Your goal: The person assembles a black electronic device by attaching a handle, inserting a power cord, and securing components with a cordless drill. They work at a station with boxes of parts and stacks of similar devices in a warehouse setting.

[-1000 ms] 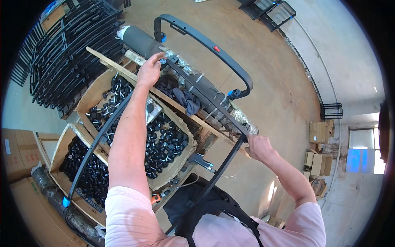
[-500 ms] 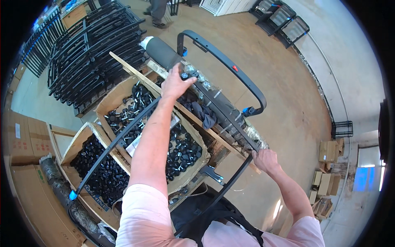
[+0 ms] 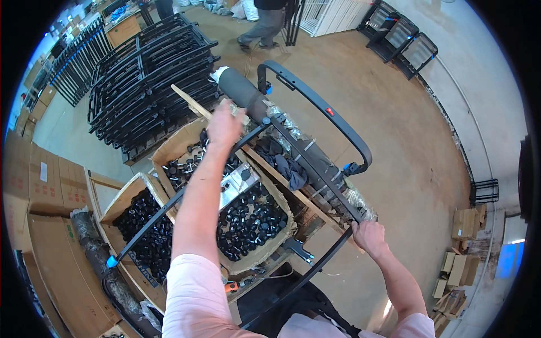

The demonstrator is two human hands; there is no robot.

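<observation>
A black metal tube frame lies across the boxes in front of me, and a curved black bar with a red mark and blue pieces stands out from its far side. My right hand is closed around the frame's near right corner. My left hand, smeared by motion, hovers left of the frame's far corner; its fingers cannot be made out. At that corner a round dark knob sits on the joint. Below my left forearm, a cardboard box holds many black-headed bolts.
A second carton of black parts stands left. Beyond the frame lies a wrapped dark roll. Stacked black frames rise at far left. A grey-blue tool hangs by the box. A person stands at the back.
My left hand has come off the frame's far corner and moved to the left, uncovering the knob. My right hand keeps its hold. The view has shifted a little.
</observation>
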